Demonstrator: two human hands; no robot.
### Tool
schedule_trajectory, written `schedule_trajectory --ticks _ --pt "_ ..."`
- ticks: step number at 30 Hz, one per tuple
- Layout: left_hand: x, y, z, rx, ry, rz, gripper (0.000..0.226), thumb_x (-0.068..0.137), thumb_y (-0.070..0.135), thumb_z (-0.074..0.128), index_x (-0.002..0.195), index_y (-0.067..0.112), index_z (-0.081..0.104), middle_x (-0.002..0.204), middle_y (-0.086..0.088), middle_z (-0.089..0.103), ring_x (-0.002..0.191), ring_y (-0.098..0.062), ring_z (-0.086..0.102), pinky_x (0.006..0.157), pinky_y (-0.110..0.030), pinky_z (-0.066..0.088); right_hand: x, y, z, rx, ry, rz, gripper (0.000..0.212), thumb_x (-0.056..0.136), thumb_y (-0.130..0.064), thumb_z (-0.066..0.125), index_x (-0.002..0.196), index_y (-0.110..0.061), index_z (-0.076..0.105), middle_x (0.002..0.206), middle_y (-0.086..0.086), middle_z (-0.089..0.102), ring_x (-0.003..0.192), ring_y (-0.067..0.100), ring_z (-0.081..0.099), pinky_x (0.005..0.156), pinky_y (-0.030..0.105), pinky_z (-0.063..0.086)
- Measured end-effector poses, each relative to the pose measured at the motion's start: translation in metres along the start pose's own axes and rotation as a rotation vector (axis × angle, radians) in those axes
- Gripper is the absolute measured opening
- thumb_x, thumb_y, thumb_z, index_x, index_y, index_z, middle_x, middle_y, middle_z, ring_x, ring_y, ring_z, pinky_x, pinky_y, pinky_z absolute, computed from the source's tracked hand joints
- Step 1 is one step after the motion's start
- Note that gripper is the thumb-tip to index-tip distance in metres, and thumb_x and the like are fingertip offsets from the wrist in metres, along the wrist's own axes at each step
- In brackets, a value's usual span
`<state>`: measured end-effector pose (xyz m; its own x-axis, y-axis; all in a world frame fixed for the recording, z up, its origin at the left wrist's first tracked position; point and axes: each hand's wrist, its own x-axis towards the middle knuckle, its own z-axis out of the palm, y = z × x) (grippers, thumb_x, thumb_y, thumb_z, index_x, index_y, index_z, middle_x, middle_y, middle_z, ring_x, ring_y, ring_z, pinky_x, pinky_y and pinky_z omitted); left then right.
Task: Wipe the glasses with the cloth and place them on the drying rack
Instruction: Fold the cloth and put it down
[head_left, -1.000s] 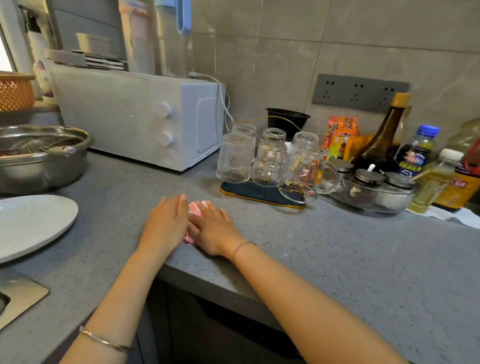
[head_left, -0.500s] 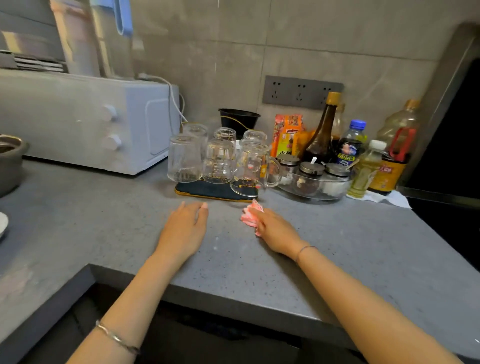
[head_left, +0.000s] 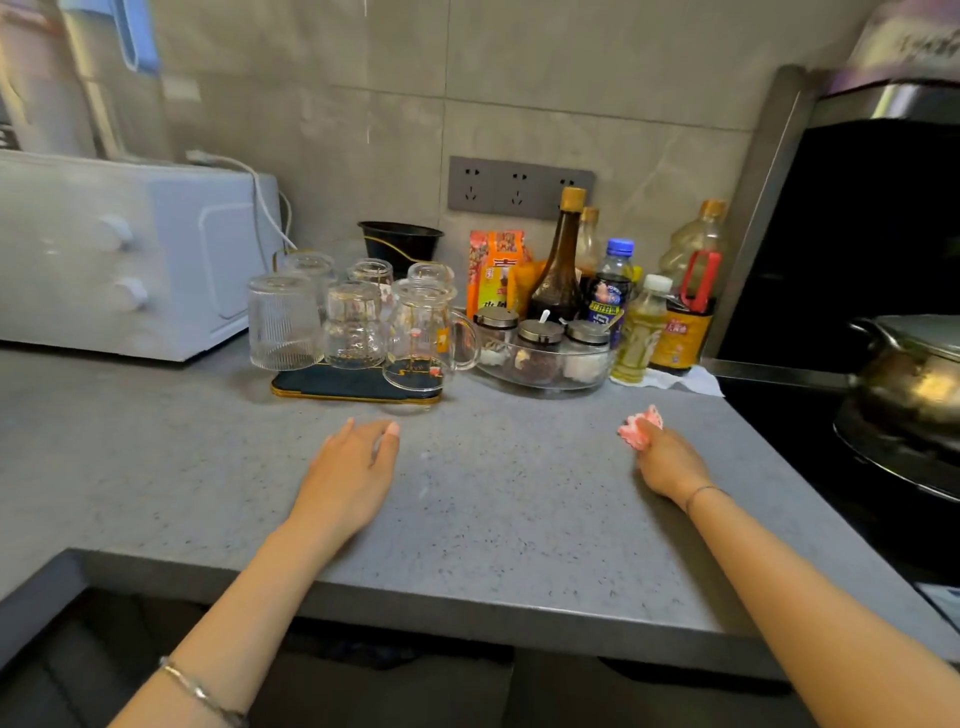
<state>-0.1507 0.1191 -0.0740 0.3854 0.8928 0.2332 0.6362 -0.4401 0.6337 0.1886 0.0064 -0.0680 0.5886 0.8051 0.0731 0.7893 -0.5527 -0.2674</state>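
**Pink cloth (head_left: 639, 430) bunching in the right hand (head_left: 670, 462), glasses (head_left: 353, 322) waiting on the rack (head_left: 343, 385)**

The right hand's fingers are curling round the cloth and pinching it into a small crumpled wad, low over the grey countertop (head_left: 493, 519) and well to the right of the glasses. The left hand (head_left: 353, 467) is lying palm down on the countertop with its fingers (head_left: 385, 439) straight and loosely together. It is holding nothing, and its tips are resting just in front of the rack's near edge.

The glasses are standing mouth down, crowded together on the dark, gold-edged rack, with a handled mug (head_left: 423, 338) sitting at its front right corner. Just beside it, a clear bowl of seasoning jars (head_left: 540, 358) and a row of bottles (head_left: 613, 291) are lining the wall.

No glass is in hand, so the person is seemingly pausing between glasses or nearing the end of the job. Which glasses have been wiped is not showing. If any remain, the next move is calling for the free left hand to lift one off the crowded rack without knocking its neighbours and bring it across to the cloth
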Motion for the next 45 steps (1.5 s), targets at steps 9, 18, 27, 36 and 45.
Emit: schedule_trajectory --ticks 9,18,27,36,45 --pt "-0.019 -0.033 -0.037 -0.078 0.091 -0.031 0.048 0.104 0.037 0.027 0.14 0.014 0.05 0.15 -0.009 0.042 0.148 -0.022 0.02 0.117 -0.039 0.019 -0.106 -0.183 0.053 0.362 -0.062 -0.52 0.035 0.104 -0.025 0.039 0.137 -0.021 0.051 0.149 0.008 0.044 0.129 0.029 0.048 0.106 0.035 0.036" --pt "-0.045 -0.068 -0.077 -0.13 0.207 -0.079 0.044 0.105 0.028 0.027 0.136 0.01 0.053 0.142 -0.016 0.05 0.139 -0.032 0.036 0.113 -0.047 0.029 -0.183 -0.279 0.083 0.261 -0.065 -0.795 0.051 0.097 -0.009 0.047 0.146 -0.021 0.038 0.136 0.013 0.053 0.116 0.033 0.054 0.095 0.048 0.046" --pt "-0.064 -0.025 -0.046 -0.139 0.022 0.069 0.047 0.104 0.036 0.026 0.14 0.016 0.049 0.149 -0.006 0.044 0.147 -0.019 0.02 0.115 -0.036 0.02 -0.139 -0.139 0.042 0.278 -0.052 -0.499 0.047 0.101 -0.012 0.04 0.144 -0.031 0.04 0.143 -0.003 0.047 0.101 0.02 0.062 0.073 0.023 0.047" --pt "-0.059 0.054 0.021 -0.074 -0.22 0.231 0.045 0.105 0.035 0.027 0.139 0.015 0.049 0.15 -0.006 0.043 0.147 -0.019 0.019 0.113 -0.03 0.02 -0.095 0.041 0.002 0.213 0.082 -0.087 0.052 0.097 0.0 0.045 0.143 -0.023 0.044 0.157 -0.001 0.028 0.139 0.026 0.038 0.103 0.031 0.034" --pt "-0.041 0.109 0.061 -0.038 -0.313 0.304 0.045 0.105 0.036 0.03 0.139 0.015 0.049 0.149 -0.008 0.045 0.145 -0.021 0.026 0.112 -0.031 0.024 -0.068 0.046 0.0 0.312 0.094 -0.091 0.036 0.1 -0.004 0.044 0.134 -0.007 0.052 0.158 0.008 0.022 0.137 0.032 0.041 0.111 0.04 0.034"
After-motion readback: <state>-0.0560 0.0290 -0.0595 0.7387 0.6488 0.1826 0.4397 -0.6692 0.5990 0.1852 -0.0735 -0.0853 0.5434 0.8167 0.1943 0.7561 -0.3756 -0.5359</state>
